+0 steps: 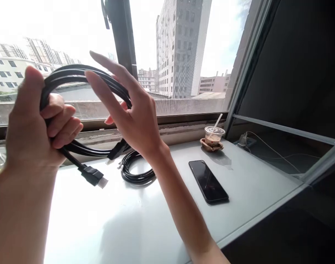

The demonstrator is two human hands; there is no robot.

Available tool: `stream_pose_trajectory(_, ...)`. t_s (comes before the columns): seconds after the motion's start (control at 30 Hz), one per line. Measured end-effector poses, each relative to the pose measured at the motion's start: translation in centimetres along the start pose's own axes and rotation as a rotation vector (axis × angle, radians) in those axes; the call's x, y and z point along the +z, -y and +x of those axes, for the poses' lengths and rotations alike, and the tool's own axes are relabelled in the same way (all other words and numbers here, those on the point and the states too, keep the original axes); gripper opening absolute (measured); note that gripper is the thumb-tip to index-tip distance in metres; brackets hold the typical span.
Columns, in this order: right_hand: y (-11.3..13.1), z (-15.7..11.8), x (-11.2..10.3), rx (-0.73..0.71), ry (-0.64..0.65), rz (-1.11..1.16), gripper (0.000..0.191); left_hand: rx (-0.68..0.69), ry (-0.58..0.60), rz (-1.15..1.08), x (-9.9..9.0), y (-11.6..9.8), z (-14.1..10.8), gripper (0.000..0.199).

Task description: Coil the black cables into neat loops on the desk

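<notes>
A coiled black HDMI cable (87,149) is held up over the white table. My left hand (37,117) is closed around the left side of the coil, its fingers curled and thumb pointing up. Below that fist hangs one plug (93,176), its tip pale as if capped. On the coil's right side is my right hand (137,113), thumb and forefinger stretched out and apart; its other fingers are partly hidden behind the loops. Whether the right hand touches the cable I cannot tell. A second coil of black cable (134,179) lies on the table, partly behind my right wrist.
On the white table (167,227) a black phone (208,181) lies to the right. Behind it stands a plastic drink cup (213,135) with a straw, in a cardboard holder. A window (181,106) runs along the back. A plugged-in power strip (246,140) sits behind the metal frame at right.
</notes>
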State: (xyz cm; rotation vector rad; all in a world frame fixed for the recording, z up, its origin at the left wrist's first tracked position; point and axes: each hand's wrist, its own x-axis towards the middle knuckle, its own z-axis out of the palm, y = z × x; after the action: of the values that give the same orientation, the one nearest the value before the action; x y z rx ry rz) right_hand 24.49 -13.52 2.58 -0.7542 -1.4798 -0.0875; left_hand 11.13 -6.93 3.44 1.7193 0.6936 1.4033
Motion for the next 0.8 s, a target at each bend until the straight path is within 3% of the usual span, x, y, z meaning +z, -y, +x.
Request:
stream_pose_trajectory(0.1, -1.3, 0.5, -0.4, -0.003, 0.026, -0.053, 0.032, 0.045, 0.018, -0.165, 1.0, -0.2, 0.0, 0.053)
stream_pose_trajectory(0.27, -3.9, 1.1, -1.5, 0.087, 0.078, -0.09, 0.036, -0.127, 0.087, -0.254, 1.7, 0.5, 0.5, 0.045)
stream_pose_trajectory(0.43, -6.9, 1.1, -1.9, 0.194, 0.124, -0.145, 0.037, -0.263, 0.121, -0.246, 2.1, 2.6, 1.2, 0.04)
stream_pose_trajectory(0.57, -9.1, 0.6, -1.3, 0.359, 0.176, -0.265, 0.039, -0.203, 0.04, 0.07, 2.4, 5.9, 1.9, 0.031)
stream_pose_trajectory(0.63, -10.4, 0.0, -0.8, 0.495, 0.262, -0.338, 0.041, -0.216, 0.084, 0.309, 2.4, 7.9, 2.2, 0.03)
stream_pose_trajectory(0.73, -12.7, -1.3, -0.1, 0.658, 0.411, -0.408, 0.037, -0.275, 0.235, 0.873, 2.4, 10.7, 2.3, 0.033)
stream_pose_trajectory(0.8, -14.5, -2.4, 0.3, 0.723, 0.491, -0.404, 0.03, -0.312, 0.272, 1.032, 2.8, 12.3, 2.0, 0.034)
